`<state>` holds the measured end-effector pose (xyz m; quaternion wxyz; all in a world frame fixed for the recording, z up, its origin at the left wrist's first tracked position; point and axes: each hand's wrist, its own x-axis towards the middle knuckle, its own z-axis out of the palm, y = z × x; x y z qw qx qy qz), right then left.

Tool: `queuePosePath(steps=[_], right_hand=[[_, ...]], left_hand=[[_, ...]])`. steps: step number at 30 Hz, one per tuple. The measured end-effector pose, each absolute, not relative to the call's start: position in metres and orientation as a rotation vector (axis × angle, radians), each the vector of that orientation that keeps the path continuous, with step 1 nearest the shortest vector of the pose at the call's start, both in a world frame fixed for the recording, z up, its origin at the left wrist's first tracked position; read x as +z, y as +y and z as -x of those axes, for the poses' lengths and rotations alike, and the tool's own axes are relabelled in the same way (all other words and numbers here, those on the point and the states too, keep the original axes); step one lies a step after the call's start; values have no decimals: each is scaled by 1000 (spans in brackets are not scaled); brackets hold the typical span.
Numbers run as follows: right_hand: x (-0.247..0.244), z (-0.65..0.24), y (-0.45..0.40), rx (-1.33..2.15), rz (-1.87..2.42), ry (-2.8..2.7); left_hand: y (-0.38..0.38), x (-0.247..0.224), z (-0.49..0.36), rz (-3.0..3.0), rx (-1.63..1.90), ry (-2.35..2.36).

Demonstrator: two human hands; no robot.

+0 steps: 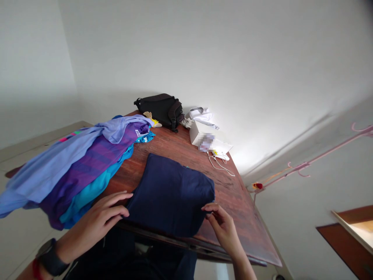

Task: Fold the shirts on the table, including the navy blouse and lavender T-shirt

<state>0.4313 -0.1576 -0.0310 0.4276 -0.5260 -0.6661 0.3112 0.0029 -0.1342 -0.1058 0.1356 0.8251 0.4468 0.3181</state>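
Note:
A dark navy cloth [171,190], folded into a rough rectangle, lies at the front edge of the wooden table [239,217]. At its left front corner is my left hand [103,216], thumb and fingers closed on the cloth's edge. My right hand [223,225] pinches the right edge of the same cloth between thumb and fingertips. Left of the navy cloth, a pile of clothes hangs over the table's side: a light blue garment [64,161] on top, a purple one [90,167] under it and a turquoise one [96,190] lowest.
A black bag [159,109] rests at the table's back, beside a white bag [201,114]. An open white box [199,134] and a white cable [220,166] lie at the back right. A pink stand with hooks [303,165] is beyond the right side.

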Motion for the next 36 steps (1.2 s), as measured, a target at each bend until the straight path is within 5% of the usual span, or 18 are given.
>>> queuePosePath(steps=[10,23,36], right_hand=[[-33,-468,-149,569,1447,-1286],[-53,-491,-42,338,1554,-1217],[-73,-502,20,215,2021,-1410]], left_hand=[[-116,-58,-20,-2078,1046,1163],[32,-33,-102,-1915,1426,1449],[96,-53,-121,-2224,693,1899]])
